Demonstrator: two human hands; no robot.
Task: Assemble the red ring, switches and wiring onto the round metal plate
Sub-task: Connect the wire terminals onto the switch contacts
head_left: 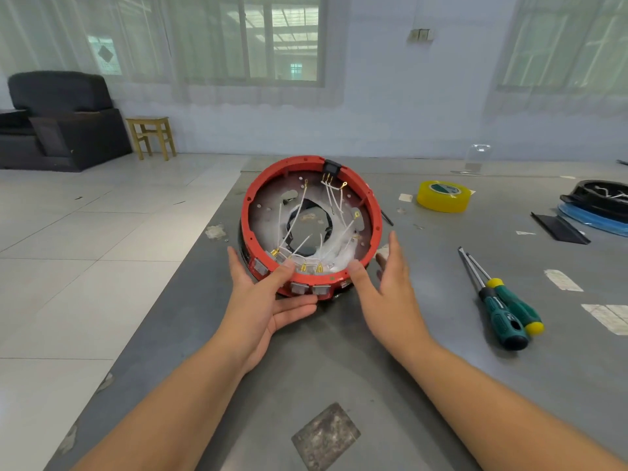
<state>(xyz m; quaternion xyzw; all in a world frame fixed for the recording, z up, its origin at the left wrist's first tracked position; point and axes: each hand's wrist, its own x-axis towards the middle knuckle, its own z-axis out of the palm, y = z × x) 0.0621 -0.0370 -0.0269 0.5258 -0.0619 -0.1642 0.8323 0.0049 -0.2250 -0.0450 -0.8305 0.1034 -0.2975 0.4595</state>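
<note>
Left hand [268, 300] clamps the red ring [375, 212] at seven o'clock, right hand [390, 283] spread apart at four; rigid rim, flimsy wires [295, 215], so hold edges.

You have a yellow tape roll [444, 196] on the grey table [339, 351]. Nearer you than the roll lie two green-handled screwdrivers [503, 300]; far beyond its left stand a wooden stool [152, 134] and dark armchair [57, 120].
</note>
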